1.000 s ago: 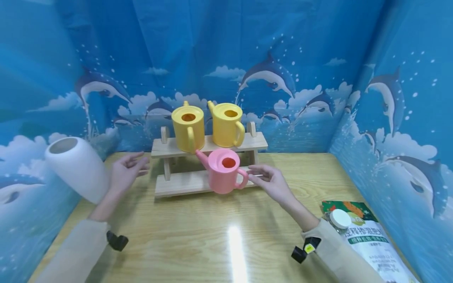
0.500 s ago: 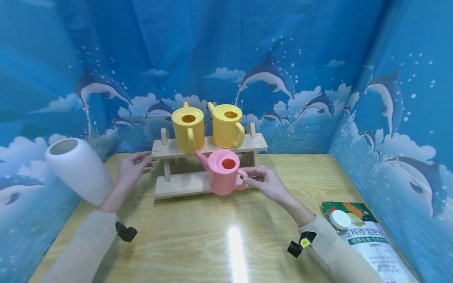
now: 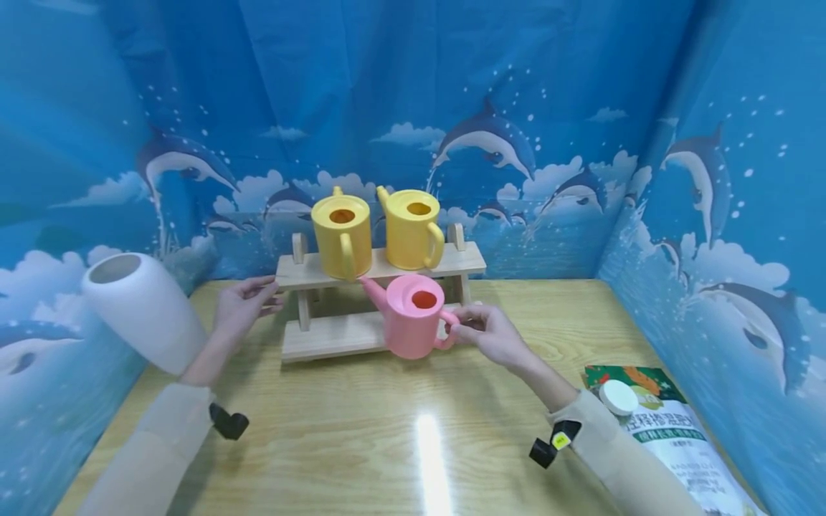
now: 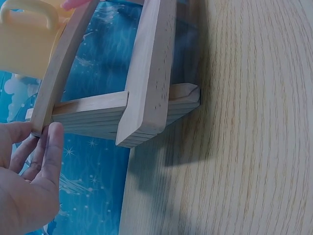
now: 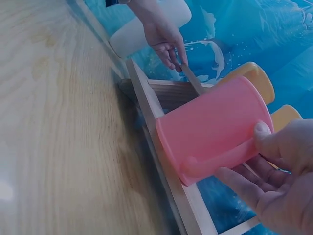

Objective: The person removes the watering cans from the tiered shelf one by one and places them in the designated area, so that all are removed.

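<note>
A pink watering can [image 3: 413, 331] is at the lower board of a two-tier wooden plant stand [image 3: 332, 338], its spout pointing left. My right hand [image 3: 493, 333] pinches its handle between thumb and fingers; the right wrist view shows the thumb [image 5: 264, 137] against the handle's upper part. My left hand [image 3: 241, 308] holds the left end of the stand's upper board, thumb and fingertips on either side of it in the left wrist view. Two yellow watering cans stand on that board, one on the left [image 3: 342, 240] and one on the right [image 3: 411, 233].
A tall white vase [image 3: 145, 312] stands at the left, behind my left forearm. At the right, a printed bag [image 3: 674, 437] and a white-capped bottle [image 3: 618, 398] lie near my right sleeve. Dolphin-printed blue curtains [image 3: 361, 107] enclose the wooden table [image 3: 348, 437].
My right hand has moved left and taken hold of the pink can's handle; the can has since shifted slightly right. My left hand has moved right onto the end of the stand's upper board.
</note>
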`<state>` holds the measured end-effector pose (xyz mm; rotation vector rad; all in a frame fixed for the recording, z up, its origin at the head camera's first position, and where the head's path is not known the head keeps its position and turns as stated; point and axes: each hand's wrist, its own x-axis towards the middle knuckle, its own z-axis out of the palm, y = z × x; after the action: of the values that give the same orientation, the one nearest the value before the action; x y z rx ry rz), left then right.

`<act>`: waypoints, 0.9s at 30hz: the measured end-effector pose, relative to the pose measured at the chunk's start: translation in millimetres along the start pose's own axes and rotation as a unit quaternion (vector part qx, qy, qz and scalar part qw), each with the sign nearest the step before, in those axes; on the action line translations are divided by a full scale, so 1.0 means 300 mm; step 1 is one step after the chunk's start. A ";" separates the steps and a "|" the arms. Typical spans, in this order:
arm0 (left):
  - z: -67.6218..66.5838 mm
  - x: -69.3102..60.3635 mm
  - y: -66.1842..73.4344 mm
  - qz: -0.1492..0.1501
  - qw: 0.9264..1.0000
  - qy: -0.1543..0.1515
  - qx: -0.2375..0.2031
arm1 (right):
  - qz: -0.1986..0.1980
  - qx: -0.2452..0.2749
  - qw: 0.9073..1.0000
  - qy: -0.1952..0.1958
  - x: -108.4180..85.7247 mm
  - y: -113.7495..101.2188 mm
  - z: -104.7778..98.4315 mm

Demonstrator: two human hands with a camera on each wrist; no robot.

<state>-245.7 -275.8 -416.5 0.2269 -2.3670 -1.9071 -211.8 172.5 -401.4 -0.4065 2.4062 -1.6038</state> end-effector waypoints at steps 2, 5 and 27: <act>0.000 -0.001 0.000 0.000 1.000 -0.001 -0.001 | 0.008 0.016 1.000 0.004 -0.024 0.005 -0.013; 0.003 -0.006 0.005 -0.002 1.000 0.000 0.002 | 0.026 0.037 0.999 0.007 -0.066 0.015 -0.042; 0.006 -0.019 0.014 0.006 1.000 0.003 0.028 | 0.050 0.104 0.977 0.177 -0.318 0.032 -0.241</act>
<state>-240.7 -272.2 -412.5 0.2211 -2.4155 -1.8329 -147.4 271.7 -379.9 0.0440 2.4119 -1.9986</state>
